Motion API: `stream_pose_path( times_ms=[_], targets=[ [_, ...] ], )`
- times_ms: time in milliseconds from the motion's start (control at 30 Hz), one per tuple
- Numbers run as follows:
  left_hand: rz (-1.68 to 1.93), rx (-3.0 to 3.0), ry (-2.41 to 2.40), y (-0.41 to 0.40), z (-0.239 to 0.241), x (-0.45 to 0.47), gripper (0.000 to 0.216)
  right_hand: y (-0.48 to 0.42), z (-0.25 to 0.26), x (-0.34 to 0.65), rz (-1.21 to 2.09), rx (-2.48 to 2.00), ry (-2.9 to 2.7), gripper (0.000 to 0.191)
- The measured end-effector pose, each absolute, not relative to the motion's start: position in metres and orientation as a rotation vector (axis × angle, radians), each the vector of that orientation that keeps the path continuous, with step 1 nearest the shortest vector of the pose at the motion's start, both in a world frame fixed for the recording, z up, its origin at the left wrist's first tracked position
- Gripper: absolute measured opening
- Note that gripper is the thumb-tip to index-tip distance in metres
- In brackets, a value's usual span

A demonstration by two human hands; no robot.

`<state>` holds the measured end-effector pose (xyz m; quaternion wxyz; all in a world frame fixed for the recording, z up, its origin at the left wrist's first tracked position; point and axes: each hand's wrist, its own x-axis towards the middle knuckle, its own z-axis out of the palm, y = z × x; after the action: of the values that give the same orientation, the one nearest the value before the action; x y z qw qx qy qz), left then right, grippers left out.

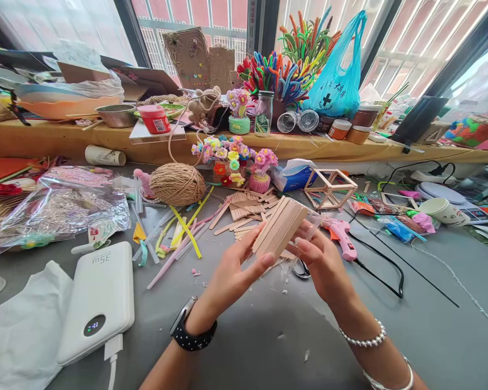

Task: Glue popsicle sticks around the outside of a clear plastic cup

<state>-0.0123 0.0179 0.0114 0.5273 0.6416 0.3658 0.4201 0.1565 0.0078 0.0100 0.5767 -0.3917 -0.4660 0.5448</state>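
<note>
Above the middle of the desk, my left hand [244,260] grips a panel of wooden craft sticks [282,227] laid side by side, with the thumb on its lower edge. My right hand [317,254] is curled at the panel's right side, around a clear ribbed plastic piece [312,221]. That piece is partly hidden by the fingers, and I cannot tell whether it is joined to the panel. Behind the hands lie loose craft sticks [244,208]. To the right rests a pink glue gun [344,238]; scissors [301,269] lie partly hidden beneath the hands.
A power bank [101,298] with a cable lies at left. A twine ball [178,184], a stick-built cube frame [331,188] and a tissue pack [295,175] stand farther back. The glue gun's black cord [394,265] loops at right. Craft supplies crowd the sill [236,145].
</note>
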Motion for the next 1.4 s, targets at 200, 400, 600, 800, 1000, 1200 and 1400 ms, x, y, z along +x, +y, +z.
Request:
stream_pose_path(
  times_ms=[200,400,600,800,1000,1200,1400],
  targets=[
    [1.024,1.358,0.808,0.018,0.012,-0.011,0.054,0.007,0.013,0.156,1.279,-0.915,-1.052,0.043],
    [1.000,1.312,0.793,0.018,0.009,-0.008,0.056,0.006,0.011,0.156,1.269,-0.926,-1.085,0.045],
    [0.951,1.293,0.795,0.017,0.016,-0.010,0.055,0.006,0.012,0.157,1.270,-0.926,-1.064,0.046],
    [0.912,1.326,0.762,0.016,0.020,-0.011,0.054,0.006,0.011,0.158,1.276,-0.950,-1.053,0.049],
    [0.906,1.337,0.735,0.017,0.019,-0.012,0.052,0.007,0.013,0.159,1.264,-0.976,-1.049,0.049],
    [0.938,1.358,0.715,0.017,0.022,-0.012,0.047,0.006,0.014,0.159,1.269,-0.951,-1.070,0.047],
    [0.915,1.434,0.710,0.018,0.020,-0.012,0.045,0.006,0.013,0.159,1.258,-0.951,-1.060,0.046]
  ],
)
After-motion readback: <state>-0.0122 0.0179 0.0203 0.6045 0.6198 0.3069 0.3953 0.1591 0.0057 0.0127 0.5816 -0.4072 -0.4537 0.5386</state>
